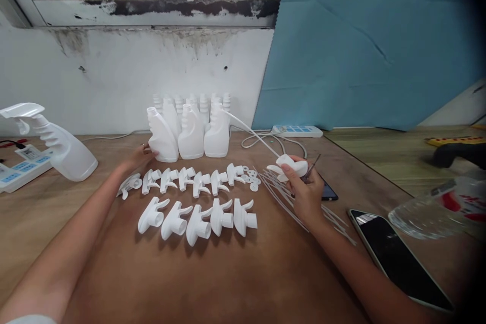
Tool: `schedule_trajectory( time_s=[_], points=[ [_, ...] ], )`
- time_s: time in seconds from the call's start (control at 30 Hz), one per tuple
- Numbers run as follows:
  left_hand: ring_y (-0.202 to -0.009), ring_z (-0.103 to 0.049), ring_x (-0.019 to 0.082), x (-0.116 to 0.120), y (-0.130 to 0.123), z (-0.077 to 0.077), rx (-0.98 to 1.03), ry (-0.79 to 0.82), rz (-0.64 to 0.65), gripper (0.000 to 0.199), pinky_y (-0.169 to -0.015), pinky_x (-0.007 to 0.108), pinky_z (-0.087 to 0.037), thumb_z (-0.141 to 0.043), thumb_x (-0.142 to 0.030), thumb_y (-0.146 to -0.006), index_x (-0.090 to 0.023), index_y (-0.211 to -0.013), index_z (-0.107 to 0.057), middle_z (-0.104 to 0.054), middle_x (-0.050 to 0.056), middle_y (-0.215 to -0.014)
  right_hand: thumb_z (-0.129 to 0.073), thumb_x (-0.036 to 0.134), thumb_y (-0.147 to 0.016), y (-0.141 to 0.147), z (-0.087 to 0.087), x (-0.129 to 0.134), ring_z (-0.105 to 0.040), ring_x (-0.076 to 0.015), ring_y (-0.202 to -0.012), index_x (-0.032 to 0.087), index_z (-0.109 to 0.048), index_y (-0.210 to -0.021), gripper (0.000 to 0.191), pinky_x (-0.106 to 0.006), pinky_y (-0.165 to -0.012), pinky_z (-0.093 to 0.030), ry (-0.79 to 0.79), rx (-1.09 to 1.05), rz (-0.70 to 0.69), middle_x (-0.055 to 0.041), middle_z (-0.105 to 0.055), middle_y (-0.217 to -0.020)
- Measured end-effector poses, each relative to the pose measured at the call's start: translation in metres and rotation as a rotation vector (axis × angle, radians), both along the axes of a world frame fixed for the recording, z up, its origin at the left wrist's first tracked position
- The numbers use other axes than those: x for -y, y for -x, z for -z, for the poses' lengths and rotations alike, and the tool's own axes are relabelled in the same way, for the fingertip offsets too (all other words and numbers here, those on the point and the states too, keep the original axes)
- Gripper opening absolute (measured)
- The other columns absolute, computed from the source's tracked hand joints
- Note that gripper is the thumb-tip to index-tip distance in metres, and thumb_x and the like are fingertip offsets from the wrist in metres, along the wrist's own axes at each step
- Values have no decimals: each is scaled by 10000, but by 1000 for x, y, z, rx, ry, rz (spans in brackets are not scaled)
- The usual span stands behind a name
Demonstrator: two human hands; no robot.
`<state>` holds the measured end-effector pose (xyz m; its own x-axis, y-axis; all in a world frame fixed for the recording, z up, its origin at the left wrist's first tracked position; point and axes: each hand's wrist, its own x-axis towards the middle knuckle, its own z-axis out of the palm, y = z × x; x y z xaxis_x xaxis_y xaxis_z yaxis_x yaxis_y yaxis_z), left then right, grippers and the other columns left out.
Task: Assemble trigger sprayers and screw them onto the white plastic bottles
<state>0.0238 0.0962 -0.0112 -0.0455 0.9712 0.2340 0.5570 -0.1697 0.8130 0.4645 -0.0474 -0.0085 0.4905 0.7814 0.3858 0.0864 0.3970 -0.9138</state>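
Note:
My left hand [141,158] is closed on the lower left side of a white plastic spray bottle [164,137] in the front row by the wall. The bottle has no head on its neck. In my right hand [307,192] is a white trigger spray head [292,166], its long thin dip tube [253,132] pointing up and left. A thin dark pointed tool [313,166] sticks out by the same fingers; its kind is unclear. Two rows of loose trigger heads [198,225] lie on the brown table [212,283]. Small white washers [253,182] lie beside the far row.
Loose dip tubes [283,200] lie under my right hand. A phone [398,258] and a clear plastic bottle [440,210] are at the right, with another phone [329,190] partly hidden. An assembled spray bottle [64,149] leans at the left by a power strip [26,172].

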Motion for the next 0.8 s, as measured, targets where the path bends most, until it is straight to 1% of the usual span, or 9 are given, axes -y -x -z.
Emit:
schedule_trajectory(
  time_s=[0.07,0.13,0.2,0.3,0.4,0.5,0.6,0.7,0.8],
  points=[
    [-939,-636,228,10,-1,-4,-32,-104,-128,488,-788,344,-531,-669,-370,-775,-80,-1152,-558,-654,159,-1115,-780,360,-710,1,-2,0,-316,-27,-421,198,-660,-997,351,-156,-343,-256,28,-97,-92,51,-525,-675],
    [-1025,-591,217,26,1,-9,-77,-220,-240,458,-881,354,-496,-567,-393,-858,-98,-1204,-512,-586,157,-1210,-810,340,-681,4,-3,0,-261,-10,-391,202,-663,-972,354,-146,-326,-222,59,-198,-176,75,-484,-612],
    [-1055,-560,206,48,5,-13,-138,-293,-282,398,-959,361,-449,-512,-394,-894,-119,-1181,-525,-572,124,-1209,-833,333,-654,8,-2,1,-247,-7,-372,199,-667,-943,360,-141,-316,-219,88,-278,-218,89,-454,-558],
    [-1043,-562,213,80,20,-11,-230,-297,-226,312,-1005,376,-412,-502,-377,-892,-132,-1062,-597,-611,82,-1131,-839,355,-650,13,1,3,-241,-8,-359,192,-670,-919,357,-134,-305,-212,128,-340,-245,97,-426,-509],
    [-1090,-573,223,102,37,4,-279,-241,-96,361,-1022,354,-405,-415,-404,-922,-132,-990,-642,-644,78,-1120,-843,372,-649,15,5,5,-253,-6,-361,187,-670,-930,379,-123,-304,-209,179,-345,-269,90,-446,-514],
    [-1068,-606,226,108,49,23,-295,-180,-21,471,-969,318,-445,-341,-479,-939,-149,-932,-677,-664,81,-1128,-851,387,-636,18,8,7,-267,-3,-362,179,-673,-934,405,-117,-306,-207,235,-324,-292,80,-468,-522],
    [-1008,-622,242,103,50,35,-303,-158,-62,516,-938,334,-453,-322,-531,-937,-156,-939,-676,-676,95,-1082,-860,397,-613,22,11,7,-255,2,-357,177,-670,-918,421,-115,-305,-197,261,-338,-298,80,-472,-523],
    [-1022,-605,258,99,46,40,-312,-150,-80,489,-966,352,-429,-384,-552,-914,-155,-964,-666,-667,101,-1080,-863,404,-602,24,12,8,-259,-1,-358,177,-668,-922,438,-116,-306,-195,277,-335,-304,77,-478,-526],
    [-1047,-593,253,99,42,41,-294,-149,-87,525,-984,364,-414,-308,-538,-944,-150,-985,-660,-646,102,-1090,-863,410,-596,26,12,8,-263,-3,-361,174,-665,-918,446,-118,-307,-192,293,-326,-309,69,-492,-536]
  ],
)
